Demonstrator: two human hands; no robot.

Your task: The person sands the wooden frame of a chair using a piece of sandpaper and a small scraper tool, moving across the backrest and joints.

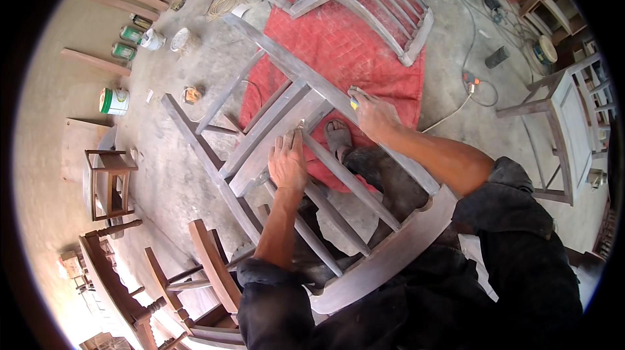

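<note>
A greyish, dusty wooden chair frame [384, 295] lies tilted across my lap and legs, its curved top rail close to my body and its slats running away from me. My left hand [287, 161] rests on the wide flat crosspiece [254, 164], fingers stretched out over the wood. A small pale spot shows by its fingertips; what it is, I cannot tell. Over the long right-hand post [338, 96] of the frame, my right hand [375, 114] is closed around a small yellow-and-blue piece [354, 103]. Most of that piece is hidden under the fingers.
Another grey chair frame [384, 8] lies on a red cloth [306, 31] ahead. Tubs and cans, including a white bucket [114, 101], stand along the left. Brown chair parts [215, 265] are at the lower left. Cables [478, 86] and a grey chair [566, 132] are on the right.
</note>
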